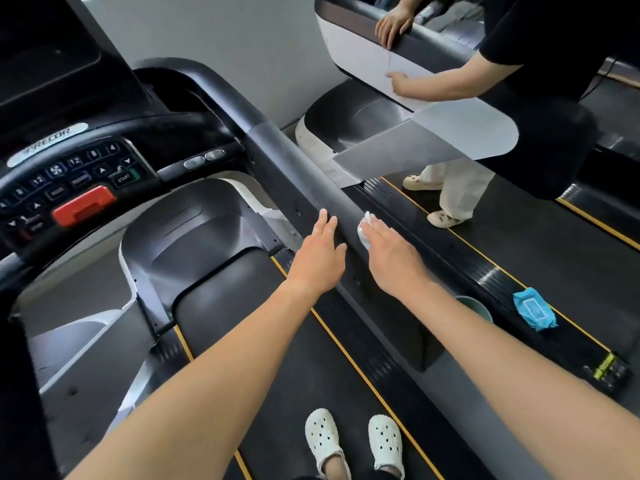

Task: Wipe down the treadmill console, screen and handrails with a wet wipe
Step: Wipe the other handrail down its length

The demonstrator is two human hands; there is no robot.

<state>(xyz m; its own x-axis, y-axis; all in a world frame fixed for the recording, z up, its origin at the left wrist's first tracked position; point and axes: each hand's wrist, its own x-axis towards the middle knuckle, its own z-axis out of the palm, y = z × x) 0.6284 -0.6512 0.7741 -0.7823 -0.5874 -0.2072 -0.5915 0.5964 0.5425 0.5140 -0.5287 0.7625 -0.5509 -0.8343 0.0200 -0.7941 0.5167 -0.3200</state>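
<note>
Okay, status, near end first. The person's clogs (322, 434) are on the belt (277, 368).

- **Left hand** (318, 251): flat, fingers straight, holding nothing. It's just beside the inner face of the right rail (311, 161); can't tell if it touches.
- **Right hand** (393, 261): flat on top of that rail, fingers straight, pressing the wipe (363, 232) onto it, bunched under the fingertips.

I'd call this the handrail step, roughly mid-rail. The stretch up toward the console looks left to do.

The blue pack (535, 308) lies on the next treadmill (519, 244), well apart from the hands.

Farther out are the console (69, 174) and the screen (45, 64). I can read no sheen or streaks, so I can't say if they're done. The left rail isn't visible enough to judge. Beyond, another person (540, 46) is at the neighbouring machine.
</note>
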